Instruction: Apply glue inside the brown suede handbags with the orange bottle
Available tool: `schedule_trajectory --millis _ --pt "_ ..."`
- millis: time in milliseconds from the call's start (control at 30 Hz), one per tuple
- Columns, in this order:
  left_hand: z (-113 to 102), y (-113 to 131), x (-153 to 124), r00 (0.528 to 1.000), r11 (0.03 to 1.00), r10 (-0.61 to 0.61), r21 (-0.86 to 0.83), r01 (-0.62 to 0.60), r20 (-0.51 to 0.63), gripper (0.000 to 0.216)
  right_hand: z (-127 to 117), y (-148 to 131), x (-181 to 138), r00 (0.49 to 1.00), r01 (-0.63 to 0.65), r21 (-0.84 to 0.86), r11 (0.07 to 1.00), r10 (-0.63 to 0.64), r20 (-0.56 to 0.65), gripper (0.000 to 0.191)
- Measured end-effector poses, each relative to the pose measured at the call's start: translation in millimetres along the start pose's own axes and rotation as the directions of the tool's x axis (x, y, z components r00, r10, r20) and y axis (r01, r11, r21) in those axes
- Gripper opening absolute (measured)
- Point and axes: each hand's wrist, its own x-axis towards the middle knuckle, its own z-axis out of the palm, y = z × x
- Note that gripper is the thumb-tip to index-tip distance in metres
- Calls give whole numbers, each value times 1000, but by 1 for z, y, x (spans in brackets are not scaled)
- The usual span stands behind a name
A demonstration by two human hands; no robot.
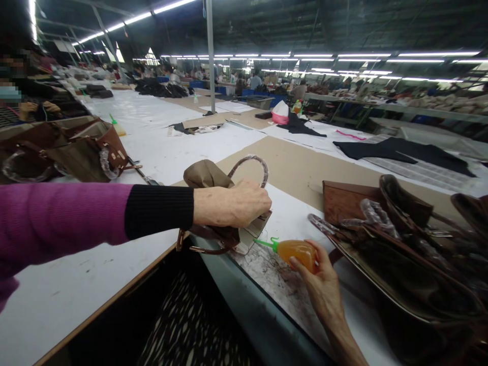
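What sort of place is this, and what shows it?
Probably a handbag factory: long worktables under strip lights, brown handbags piled at right, the left hand gripping a taupe bag, the right hand holding an orange bottle.

Two hands: the left hand (232, 206) and the right hand (319, 287). Two green-nozzled bottles: one bottle (299, 252) in the right hand, another far left (118, 128). One bag (208, 175) under the left hand. At least two brown bags (87, 152) at left. The heap (400, 244) at right is too tangled to count. Two black cloths: one cloth (400, 150) at right, another farther back (301, 126).
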Motion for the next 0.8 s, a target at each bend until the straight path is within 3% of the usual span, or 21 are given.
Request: schedule_trajectory --millis 267,567,800 --pt "-6 11 -10 997 999 -33 -10 33 66 16 -1 7 -7 998 -48 60 997 46 37 57" --pt "28 6 -22 989 999 22 -29 -27 -145 6 0 8 -9 998 -57 78 995 57 -6 58" --pt "20 12 -28 997 999 -13 35 15 -70 6 -3 2 -15 994 -102 77 992 99 38 55"
